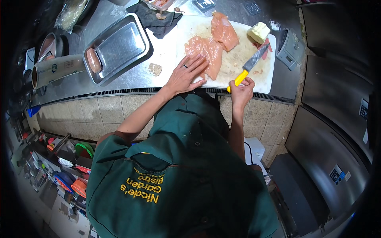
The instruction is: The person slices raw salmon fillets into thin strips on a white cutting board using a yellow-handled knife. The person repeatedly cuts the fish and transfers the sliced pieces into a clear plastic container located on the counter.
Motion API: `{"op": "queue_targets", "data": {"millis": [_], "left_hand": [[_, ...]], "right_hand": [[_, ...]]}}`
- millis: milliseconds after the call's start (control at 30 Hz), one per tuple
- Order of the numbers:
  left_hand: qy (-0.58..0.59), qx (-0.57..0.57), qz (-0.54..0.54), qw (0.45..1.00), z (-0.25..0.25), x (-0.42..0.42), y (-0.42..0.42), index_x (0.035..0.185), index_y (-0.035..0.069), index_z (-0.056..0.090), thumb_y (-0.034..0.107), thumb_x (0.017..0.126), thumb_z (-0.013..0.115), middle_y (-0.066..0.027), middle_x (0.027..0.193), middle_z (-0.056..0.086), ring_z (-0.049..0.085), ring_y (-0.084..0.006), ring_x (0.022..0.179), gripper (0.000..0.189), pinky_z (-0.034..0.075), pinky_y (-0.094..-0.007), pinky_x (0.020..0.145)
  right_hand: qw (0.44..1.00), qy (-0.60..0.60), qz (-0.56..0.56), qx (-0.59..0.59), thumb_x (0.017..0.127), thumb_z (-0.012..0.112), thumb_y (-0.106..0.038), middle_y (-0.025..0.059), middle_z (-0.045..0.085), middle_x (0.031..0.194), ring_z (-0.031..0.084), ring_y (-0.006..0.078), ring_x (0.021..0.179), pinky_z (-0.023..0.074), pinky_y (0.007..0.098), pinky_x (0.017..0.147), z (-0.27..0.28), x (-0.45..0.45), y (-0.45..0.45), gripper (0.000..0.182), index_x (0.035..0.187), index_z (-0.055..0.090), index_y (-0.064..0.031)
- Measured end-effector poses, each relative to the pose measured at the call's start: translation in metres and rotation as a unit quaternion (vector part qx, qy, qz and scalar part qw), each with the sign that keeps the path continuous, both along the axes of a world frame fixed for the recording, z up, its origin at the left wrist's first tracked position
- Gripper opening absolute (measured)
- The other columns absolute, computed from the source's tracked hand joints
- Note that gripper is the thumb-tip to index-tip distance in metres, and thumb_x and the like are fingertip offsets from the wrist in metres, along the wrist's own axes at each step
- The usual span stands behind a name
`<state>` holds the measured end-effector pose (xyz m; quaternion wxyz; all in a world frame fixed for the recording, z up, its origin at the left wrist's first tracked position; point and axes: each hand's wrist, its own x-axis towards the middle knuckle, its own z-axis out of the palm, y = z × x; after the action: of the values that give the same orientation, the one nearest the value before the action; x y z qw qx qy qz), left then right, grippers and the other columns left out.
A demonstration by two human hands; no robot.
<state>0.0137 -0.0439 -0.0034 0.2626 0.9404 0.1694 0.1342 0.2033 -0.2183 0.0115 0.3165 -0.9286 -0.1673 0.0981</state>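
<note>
My left hand (pixel 190 73), with a dark ring on one finger, lies flat on a spread piece of raw chicken breast (pixel 215 53). Its fingers are extended and grip nothing. A second chicken piece (pixel 224 32) touches the first at its far right. Both lie on a white cutting board (pixel 256 81) with stains and small scraps. In my right hand (pixel 242 92), near the board's front edge, is the yellow handle of a knife (pixel 253 62). The blade points away to the right, its tip near pink slices of meat (pixel 265 53) and a pale yellow block (pixel 259 32), perhaps butter or cheese.
Left of the board, a metal tray (pixel 119 44) holds a sausage-shaped meat roll (pixel 94 60). A roll of plastic film (pixel 59 71) lies against it. A dark cloth (pixel 154 22) is behind. A grey kitchen scale (pixel 291 49) stands right of the board. Steel refrigerator doors (pixel 333 142) flank the right.
</note>
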Motion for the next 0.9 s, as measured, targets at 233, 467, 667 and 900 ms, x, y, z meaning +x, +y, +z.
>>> {"op": "queue_targets", "data": {"millis": [233, 467, 667, 900], "left_hand": [[0.023, -0.002, 0.001, 1.0, -0.005, 0.002, 0.008, 0.156, 0.015, 0.043, 0.044, 0.099, 0.06, -0.0075, 0.159, 0.044, 0.037, -0.0262, 0.15, 0.066, 0.021, -0.0495, 0.126], [-0.043, -0.005, 0.067, 0.997, 0.003, 0.015, 0.037, 0.116, 0.011, 0.073, 0.025, 0.092, 0.07, -0.0068, 0.124, 0.065, 0.06, -0.0281, 0.116, 0.028, 0.043, -0.044, 0.105], [-0.027, -0.032, 0.071, 0.997, 0.002, 0.018, 0.046, 0.098, 0.009, 0.076, 0.023, 0.093, 0.072, -0.0057, 0.103, 0.07, 0.066, -0.0253, 0.098, 0.015, 0.052, -0.0385, 0.084], [-0.071, -0.063, 0.124, 0.988, -0.001, -0.007, 0.047, 0.097, 0.007, 0.075, 0.019, 0.093, 0.072, -0.0074, 0.093, 0.072, 0.067, -0.0272, 0.089, 0.013, 0.053, -0.039, 0.079]], "right_hand": [[0.996, 0.059, -0.062, 0.003, 0.09, 0.065, -0.024, 0.026, 0.069, 0.108, 0.069, 0.0412, 0.093, 0.0517, 0.048, 0.087, -0.002, 0.011, -0.021, 0.053, 0.134, 0.049, 0.0014], [0.998, 0.058, -0.023, -0.032, 0.103, 0.057, -0.027, 0.0256, 0.068, 0.108, 0.067, 0.0428, 0.094, 0.0511, 0.0491, 0.083, 0.0, -0.03, -0.094, 0.039, 0.132, 0.054, -0.0005], [0.988, 0.088, 0.119, -0.04, 0.105, 0.055, -0.025, 0.0277, 0.067, 0.108, 0.066, 0.0473, 0.097, 0.0521, 0.0514, 0.081, 0.019, -0.077, -0.1, 0.035, 0.131, 0.055, -0.0021], [0.979, 0.027, 0.203, 0.019, 0.103, 0.059, -0.018, 0.0301, 0.067, 0.105, 0.067, 0.0503, 0.088, 0.0552, 0.053, 0.072, 0.031, -0.078, -0.035, 0.035, 0.132, 0.05, -0.0003]]}}
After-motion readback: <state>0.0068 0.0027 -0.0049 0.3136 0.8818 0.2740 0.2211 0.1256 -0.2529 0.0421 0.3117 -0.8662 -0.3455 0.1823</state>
